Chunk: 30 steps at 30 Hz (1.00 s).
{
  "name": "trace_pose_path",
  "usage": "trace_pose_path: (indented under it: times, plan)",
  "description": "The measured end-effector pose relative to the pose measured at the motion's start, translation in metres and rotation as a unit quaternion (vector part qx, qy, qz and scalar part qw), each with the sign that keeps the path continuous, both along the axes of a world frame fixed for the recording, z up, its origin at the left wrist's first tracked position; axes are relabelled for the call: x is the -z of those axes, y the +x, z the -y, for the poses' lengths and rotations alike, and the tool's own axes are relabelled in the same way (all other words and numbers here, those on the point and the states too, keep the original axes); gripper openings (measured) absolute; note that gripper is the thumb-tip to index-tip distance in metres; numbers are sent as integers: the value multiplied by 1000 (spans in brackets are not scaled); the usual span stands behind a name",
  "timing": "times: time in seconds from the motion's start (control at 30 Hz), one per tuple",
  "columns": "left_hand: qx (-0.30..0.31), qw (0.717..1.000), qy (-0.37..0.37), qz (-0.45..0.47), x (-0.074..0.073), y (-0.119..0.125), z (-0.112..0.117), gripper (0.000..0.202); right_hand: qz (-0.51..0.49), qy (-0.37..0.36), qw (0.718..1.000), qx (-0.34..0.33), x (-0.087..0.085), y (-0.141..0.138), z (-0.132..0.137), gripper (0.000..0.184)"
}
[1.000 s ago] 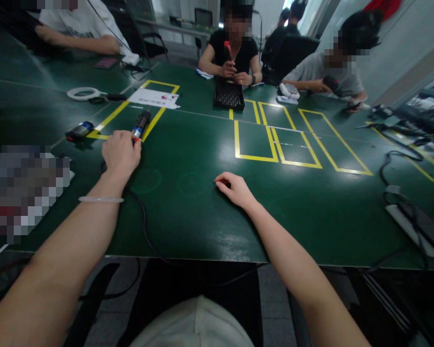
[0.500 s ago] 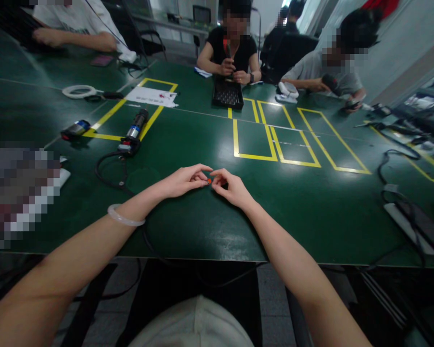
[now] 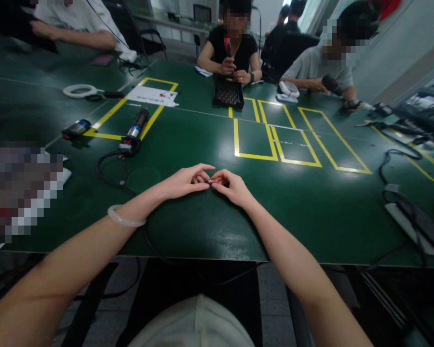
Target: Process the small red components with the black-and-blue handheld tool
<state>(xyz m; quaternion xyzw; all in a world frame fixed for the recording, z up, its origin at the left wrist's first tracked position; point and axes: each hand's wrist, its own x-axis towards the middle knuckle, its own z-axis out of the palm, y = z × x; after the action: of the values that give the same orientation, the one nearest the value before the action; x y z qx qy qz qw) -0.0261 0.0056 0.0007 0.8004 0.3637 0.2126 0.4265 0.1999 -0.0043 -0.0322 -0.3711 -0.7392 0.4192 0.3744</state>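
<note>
A small red-and-orange piece [image 3: 210,181], too small to name, is between my two hands above the near middle of the green table [image 3: 188,224]. My left hand [image 3: 188,182] pinches its left side, thumb below and index finger stretched out over the top. From the other side, my right hand [image 3: 233,187] grips it between thumb and curled fingertips. The fingertips hide much of the piece. A pale bangle [image 3: 125,218] circles my left wrist.
A black-and-silver cylindrical device [image 3: 134,131] with a cable lies ahead left, beside a shorter cylinder [image 3: 76,129]. Yellow tape frames [image 3: 256,156] mark the table. Across it, a person handles a red-tipped tool over a black tray [image 3: 228,94]. Cables [image 3: 401,193] run at right.
My right fingertips have closed in on the small piece, and more of it shows between the hands. My left index finger has straightened slightly. At far left, a co-worker's dark object has shifted.
</note>
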Motion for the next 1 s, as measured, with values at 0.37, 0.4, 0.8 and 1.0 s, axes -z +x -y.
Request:
trace_pose_path:
  times: [0.37, 0.4, 0.8, 1.0]
  plan:
    - [-41, 984, 165, -53, -8, 7, 9, 21, -56, -84, 995, 14, 7, -1, -4, 27]
    - [-48, 985, 158, -47, -9, 7, 9, 21, -58, -82, 995, 13, 7, -2, -3, 27]
    - [-71, 997, 24, -22, -1, 7, 5, 32, -48, -56, 997, -6, 6, -1, -2, 22]
    - [-74, 996, -7, -41, -1, 5, 2, 38, -36, -13, 999, -15, 6, -3, 0, 28]
